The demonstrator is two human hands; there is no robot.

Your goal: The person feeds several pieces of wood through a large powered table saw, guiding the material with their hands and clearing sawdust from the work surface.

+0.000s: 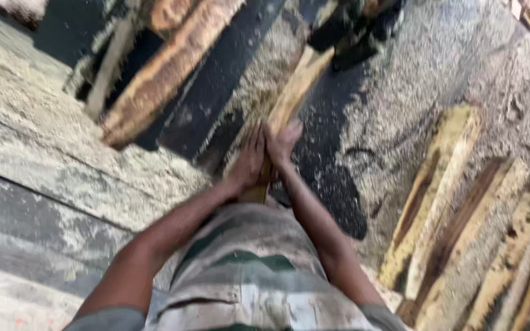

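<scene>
Nearest me is my striped shirt (246,270), both forearms reaching out over it. My left hand (248,164) and right hand (281,146) lie side by side, fingers stretched nearly flat and pressed on a narrow wooden plank (292,92) that runs away from me; blur hides whether any finger curls under it. Sawdust (38,141) coats the surface to my left. Rough slabs (449,202) lie stacked to my right, and another bark-edged plank (167,73) sits farther off on the left.
</scene>
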